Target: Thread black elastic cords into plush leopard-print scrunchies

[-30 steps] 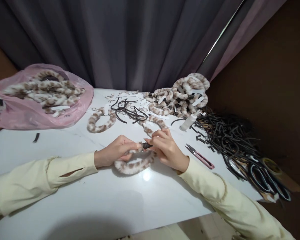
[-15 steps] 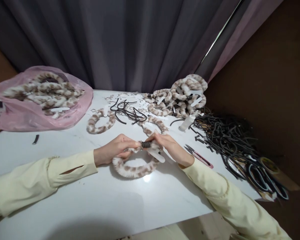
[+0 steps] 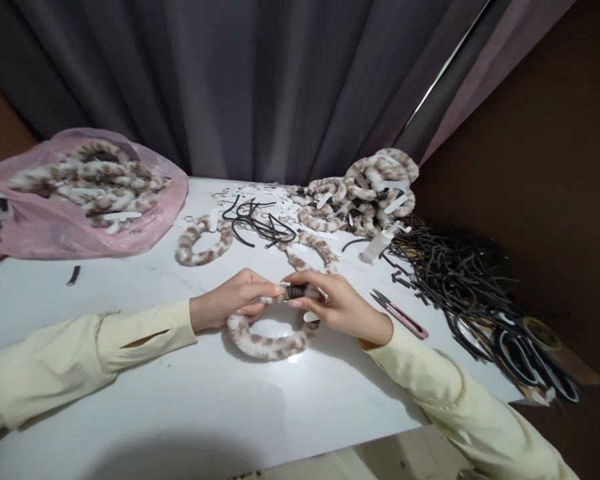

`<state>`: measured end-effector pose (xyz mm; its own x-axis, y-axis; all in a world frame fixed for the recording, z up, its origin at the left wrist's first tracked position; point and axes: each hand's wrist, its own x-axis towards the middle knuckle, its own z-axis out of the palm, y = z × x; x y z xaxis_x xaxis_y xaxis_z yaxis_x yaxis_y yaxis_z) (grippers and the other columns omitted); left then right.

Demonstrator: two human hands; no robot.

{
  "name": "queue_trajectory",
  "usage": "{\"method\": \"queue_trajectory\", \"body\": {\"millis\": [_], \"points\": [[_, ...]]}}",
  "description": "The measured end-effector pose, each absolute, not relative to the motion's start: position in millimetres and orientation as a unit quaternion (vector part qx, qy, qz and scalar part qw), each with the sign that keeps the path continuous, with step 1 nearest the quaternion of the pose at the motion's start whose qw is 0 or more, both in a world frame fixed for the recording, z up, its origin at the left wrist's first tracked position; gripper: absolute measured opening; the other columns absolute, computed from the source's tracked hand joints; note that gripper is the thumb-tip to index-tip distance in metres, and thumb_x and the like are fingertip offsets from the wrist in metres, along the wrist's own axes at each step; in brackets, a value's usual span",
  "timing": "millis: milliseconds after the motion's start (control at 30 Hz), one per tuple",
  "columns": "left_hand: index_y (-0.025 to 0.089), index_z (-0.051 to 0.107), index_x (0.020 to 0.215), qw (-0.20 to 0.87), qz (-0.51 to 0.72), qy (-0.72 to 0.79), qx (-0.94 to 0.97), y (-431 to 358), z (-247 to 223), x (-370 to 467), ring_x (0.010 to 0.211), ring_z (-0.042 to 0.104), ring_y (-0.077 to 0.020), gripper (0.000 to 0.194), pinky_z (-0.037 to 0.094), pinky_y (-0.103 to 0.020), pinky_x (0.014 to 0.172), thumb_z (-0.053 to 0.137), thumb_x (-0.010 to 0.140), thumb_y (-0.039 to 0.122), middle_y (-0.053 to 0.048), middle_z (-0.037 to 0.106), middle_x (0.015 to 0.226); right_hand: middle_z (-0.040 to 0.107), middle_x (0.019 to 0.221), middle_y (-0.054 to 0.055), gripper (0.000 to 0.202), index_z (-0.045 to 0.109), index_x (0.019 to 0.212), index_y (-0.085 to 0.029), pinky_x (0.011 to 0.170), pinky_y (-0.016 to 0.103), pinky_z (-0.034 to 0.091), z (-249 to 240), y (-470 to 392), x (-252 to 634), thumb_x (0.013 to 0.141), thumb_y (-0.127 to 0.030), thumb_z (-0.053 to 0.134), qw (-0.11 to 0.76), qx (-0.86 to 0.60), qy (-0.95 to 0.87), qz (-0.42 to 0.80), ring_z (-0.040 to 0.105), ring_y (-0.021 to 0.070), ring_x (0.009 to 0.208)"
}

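Observation:
A plush ring point(image 3: 270, 348) in white fur with brown spots is held just over the white table. At its far side a dark cord point(image 3: 295, 292) is coiled tightly around it. My left hand point(image 3: 237, 297) pinches the ring's fur at the left end of the coil. Thumb and fingers of my right hand point(image 3: 337, 303) close around the coil's right part, from above and below. A white tag point(image 3: 311, 317) hangs by the ring's right side, partly covered by my right hand. Just behind my hands lies another furry ring piece point(image 3: 317, 248).
A pink plastic bag point(image 3: 155, 230) full of furry pieces stands left, near one loose ring point(image 3: 190, 248). Loose dark cords point(image 3: 255, 223), piled rings point(image 3: 380, 177) and a small bottle point(image 3: 377, 245) lie behind. Thread snips point(image 3: 399, 313), a heap of cords point(image 3: 450, 273) and scissors point(image 3: 520, 360) are right.
My right hand has turned and its thumb now grips the coil from below, covering more of the tag. My left hand keeps its pinch on the ring.

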<state>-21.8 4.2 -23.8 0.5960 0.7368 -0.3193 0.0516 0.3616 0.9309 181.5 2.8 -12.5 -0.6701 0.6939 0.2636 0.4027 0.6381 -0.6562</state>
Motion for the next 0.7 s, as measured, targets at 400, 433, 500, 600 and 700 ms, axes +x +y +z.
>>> {"method": "queue_trajectory", "body": {"millis": [400, 433, 500, 600, 700], "points": [[0.018, 0.035, 0.038, 0.757, 0.253, 0.405, 0.446, 2.0, -26.9, -16.6, 0.026, 0.021, -0.0043, 0.046, 0.019, -0.021, 0.037, 0.055, 0.077, 0.027, 0.007, 0.021, 0.025, 0.062, 0.086, 0.010, 0.010, 0.055, 0.094, -0.013, 0.064, 0.032, 0.038, -22.2, -10.2, 169.9, 0.087, -0.018, 0.052, 0.308, -0.230, -0.913, -0.135, 0.049, 0.0194, 0.077], [0.018, 0.035, 0.038, 0.758, 0.253, 0.406, 0.444, 1.6, -26.4, -16.2, 0.026, 0.021, -0.0043, 0.045, 0.020, -0.021, 0.037, 0.055, 0.078, 0.027, 0.007, 0.021, 0.025, 0.061, 0.087, 0.011, 0.010, 0.055, 0.095, -0.012, 0.064, 0.032, 0.039, -22.3, -10.4, 169.1, 0.087, -0.018, 0.051, 0.315, -0.238, -0.911, -0.123, 0.050, 0.0196, 0.077], [0.017, 0.039, 0.040, 0.756, 0.257, 0.407, 0.445, 1.1, -24.5, -15.8, 0.026, 0.020, -0.0041, 0.042, 0.020, -0.021, 0.037, 0.054, 0.078, 0.026, 0.008, 0.021, 0.025, 0.061, 0.092, 0.013, 0.014, 0.054, 0.099, -0.011, 0.068, 0.033, 0.042, -22.4, -9.3, 168.6, 0.087, -0.018, 0.050, 0.331, -0.262, -0.903, -0.081, 0.050, 0.0205, 0.083], [0.016, 0.043, 0.043, 0.746, 0.262, 0.412, 0.452, 1.1, -22.2, -16.0, 0.027, 0.019, -0.0039, 0.039, 0.020, -0.020, 0.037, 0.054, 0.078, 0.027, 0.008, 0.022, 0.025, 0.060, 0.097, 0.013, 0.019, 0.053, 0.103, -0.011, 0.072, 0.034, 0.045, -22.3, -6.1, 171.0, 0.086, -0.020, 0.051, 0.335, -0.288, -0.897, -0.024, 0.050, 0.0209, 0.086], [0.016, 0.041, 0.041, 0.733, 0.268, 0.418, 0.465, 1.2, -22.9, -16.6, 0.028, 0.020, -0.0041, 0.041, 0.022, -0.020, 0.038, 0.055, 0.078, 0.029, 0.008, 0.023, 0.025, 0.061, 0.096, 0.012, 0.018, 0.055, 0.102, -0.013, 0.073, 0.034, 0.047, -22.0, -4.3, 174.8, 0.088, -0.022, 0.049, 0.311, -0.293, -0.904, 0.018, 0.053, 0.0203, 0.085]]}}
